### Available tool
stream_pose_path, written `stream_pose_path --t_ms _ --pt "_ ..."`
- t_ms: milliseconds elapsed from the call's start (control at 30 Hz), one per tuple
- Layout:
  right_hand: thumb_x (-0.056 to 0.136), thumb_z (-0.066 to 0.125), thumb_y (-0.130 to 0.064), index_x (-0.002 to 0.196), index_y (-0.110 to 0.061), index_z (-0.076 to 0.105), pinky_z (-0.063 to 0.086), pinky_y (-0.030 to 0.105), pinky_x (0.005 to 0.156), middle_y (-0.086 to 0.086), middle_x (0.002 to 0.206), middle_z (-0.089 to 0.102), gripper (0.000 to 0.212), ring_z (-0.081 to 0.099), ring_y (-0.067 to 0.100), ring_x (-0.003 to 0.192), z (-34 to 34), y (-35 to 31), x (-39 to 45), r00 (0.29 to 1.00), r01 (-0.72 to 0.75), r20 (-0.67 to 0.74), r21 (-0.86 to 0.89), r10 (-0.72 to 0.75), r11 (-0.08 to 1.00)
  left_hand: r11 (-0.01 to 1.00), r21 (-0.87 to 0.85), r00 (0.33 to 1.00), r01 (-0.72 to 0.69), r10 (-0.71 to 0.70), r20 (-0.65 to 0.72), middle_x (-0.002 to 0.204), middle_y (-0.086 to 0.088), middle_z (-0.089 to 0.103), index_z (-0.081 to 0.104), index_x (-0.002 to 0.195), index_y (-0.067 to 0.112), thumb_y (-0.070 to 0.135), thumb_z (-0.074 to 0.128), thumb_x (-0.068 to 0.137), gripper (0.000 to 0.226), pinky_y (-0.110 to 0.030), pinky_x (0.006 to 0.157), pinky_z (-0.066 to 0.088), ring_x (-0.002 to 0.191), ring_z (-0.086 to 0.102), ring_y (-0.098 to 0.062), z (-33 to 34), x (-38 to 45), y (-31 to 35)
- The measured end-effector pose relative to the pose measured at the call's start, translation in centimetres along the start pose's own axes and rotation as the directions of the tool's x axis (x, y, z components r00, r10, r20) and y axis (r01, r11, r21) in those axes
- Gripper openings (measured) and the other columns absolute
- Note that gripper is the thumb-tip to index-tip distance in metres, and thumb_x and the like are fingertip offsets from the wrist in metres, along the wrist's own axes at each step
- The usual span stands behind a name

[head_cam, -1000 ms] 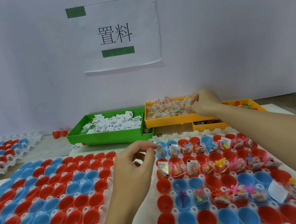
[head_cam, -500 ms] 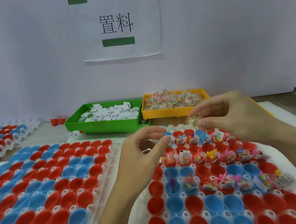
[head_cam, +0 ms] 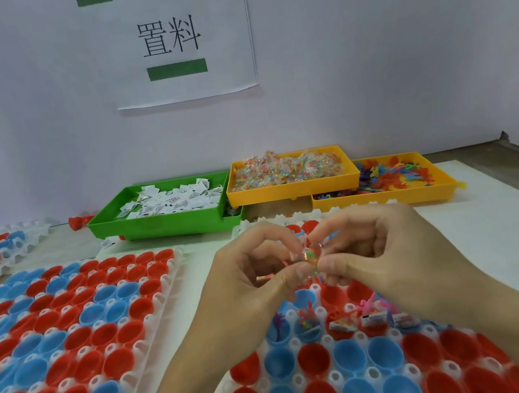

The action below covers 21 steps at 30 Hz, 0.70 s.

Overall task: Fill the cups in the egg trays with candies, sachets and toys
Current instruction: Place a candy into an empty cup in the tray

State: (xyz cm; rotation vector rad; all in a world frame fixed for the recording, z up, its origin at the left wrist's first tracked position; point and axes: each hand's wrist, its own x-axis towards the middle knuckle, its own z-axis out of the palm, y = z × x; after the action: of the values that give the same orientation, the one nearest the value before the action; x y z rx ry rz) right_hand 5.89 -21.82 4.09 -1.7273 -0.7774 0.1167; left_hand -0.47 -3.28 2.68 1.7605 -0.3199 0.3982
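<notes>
Head view, the only one. Both hands meet above the right egg tray (head_cam: 317, 386). Left hand (head_cam: 251, 285) and right hand (head_cam: 374, 253) each pinch the same small clear candy packet (head_cam: 309, 254) between thumb and fingertips, other fingers curled. Packet held in the air, over the tray's middle rows, not in any cup.

Step in hand, by my read: separating or handing over a candy packet before dropping it in a cup. Tray's far rows partly hidden by the hands; a row just near of them shows toys and sachets in cups; the near red and blue cups sit bare. Next move calls for one hand to let go and the other to lower the packet into a cup lacking candy, without knocking neighbours.

Left egg tray (head_cam: 71, 342): cups all unfilled. Supplies at back: green bin (head_cam: 168, 225) with sachets, yellow bin (head_cam: 294, 187) with candies, second yellow bin (head_cam: 386, 196) with toys.

Writing: paper sign (head_cam: 180, 36) on wall reads "置料", green bars above and below. Sachet print too small to read.
</notes>
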Motion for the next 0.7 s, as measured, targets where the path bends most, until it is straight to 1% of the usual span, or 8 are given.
stream_pose_path --t_ms 67,167,267,333,467,500,600,700 --pt "0.081 0.078 -0.009 0.094 -0.021 0.075 0.059 0.023 0.068 0.0 0.077 0.077 0.018 0.074 0.016 0.069 0.0 0.2 0.1 1.0 -0.003 -0.001 0.015 0.003 1.0 1.0 0.005 1.0 0.002 -0.002 -0.002 0.071 -0.013 0.065 0.066 0.087 0.017 0.015 0.074 0.08 0.01 -0.022 0.056 0.049 0.059 0.06 -0.014 0.1 0.0 0.1" --pt "0.083 0.077 -0.006 0.095 -0.019 0.075 0.06 0.024 0.068 0.002 0.078 0.077 0.018 0.074 0.017 0.069 0.1 0.3 0.1 1.0 -0.009 -0.021 0.057 0.01 0.998 1.0 -0.001 0.999 0.012 -0.012 -0.037 0.07 -0.008 0.066 0.069 0.083 0.019 0.016 0.073 0.08 0.006 -0.02 0.053 0.047 0.056 0.058 -0.013 0.4 0.0 -0.1" --pt "0.083 0.076 -0.005 0.094 -0.018 0.075 0.061 0.025 0.068 0.002 0.078 0.077 0.018 0.075 0.018 0.069 0.2 0.3 0.1 0.999 0.006 -0.042 0.084 -0.002 0.996 0.999 -0.025 0.996 0.023 -0.026 -0.087 0.073 -0.011 0.067 0.071 0.084 0.021 0.012 0.076 0.079 0.011 -0.02 0.052 0.047 0.055 0.058 -0.015 0.7 0.1 -0.4" --pt "0.083 0.076 -0.006 0.094 -0.019 0.075 0.061 0.026 0.068 0.001 0.078 0.077 0.017 0.075 0.018 0.069 0.3 0.3 0.1 0.999 0.017 -0.051 0.081 -0.012 0.997 0.999 -0.028 0.995 0.032 -0.034 -0.096 0.078 -0.014 0.069 0.073 0.089 0.023 0.015 0.077 0.075 0.016 -0.023 0.054 0.05 0.058 0.06 -0.018 0.6 0.1 -0.4" --pt "0.084 0.076 -0.007 0.094 -0.022 0.075 0.06 0.022 0.066 -0.002 0.077 0.077 0.018 0.075 0.014 0.068 0.5 0.4 0.0 0.996 0.039 -0.081 0.074 -0.033 0.997 0.998 0.067 0.998 0.005 -0.001 -0.065 0.085 -0.01 0.074 0.075 0.099 0.03 0.029 0.086 0.07 0.032 -0.043 0.068 0.06 0.072 0.067 -0.031 0.5 0.0 -0.2" --pt "0.084 0.077 -0.008 0.094 -0.024 0.075 0.06 0.022 0.068 -0.004 0.079 0.077 0.019 0.075 0.013 0.07 0.6 0.4 -0.1 0.996 0.044 -0.086 0.063 -0.038 0.997 0.996 0.084 0.998 -0.002 0.008 -0.069 0.086 -0.008 0.075 0.076 0.1 0.031 0.029 0.083 0.069 0.032 -0.043 0.072 0.061 0.075 0.07 -0.029 0.5 0.0 -0.2" --pt "0.083 0.078 -0.012 0.095 -0.027 0.076 0.06 0.024 0.076 -0.008 0.084 0.077 0.019 0.074 0.009 0.079 0.9 0.7 -0.1 0.994 0.056 -0.091 0.003 -0.056 0.998 0.991 0.136 0.998 -0.004 0.011 -0.055 0.086 -0.001 0.077 0.076 0.101 0.033 0.025 0.077 0.072 0.03 -0.033 0.076 0.061 0.08 0.074 -0.022 0.3 -0.1 -0.4" --pt "0.083 0.077 -0.012 0.097 -0.026 0.076 0.06 0.025 0.078 -0.009 0.086 0.076 0.02 0.074 0.008 0.082 1.2 0.9 -0.2 0.994 0.062 -0.089 -0.022 -0.063 0.998 0.961 0.275 0.998 0.034 -0.021 -0.053 0.081 0.001 0.076 0.073 0.102 0.035 0.038 0.073 0.071 0.032 -0.039 0.074 0.06 0.076 0.072 -0.023 0.0 -0.1 -0.3"
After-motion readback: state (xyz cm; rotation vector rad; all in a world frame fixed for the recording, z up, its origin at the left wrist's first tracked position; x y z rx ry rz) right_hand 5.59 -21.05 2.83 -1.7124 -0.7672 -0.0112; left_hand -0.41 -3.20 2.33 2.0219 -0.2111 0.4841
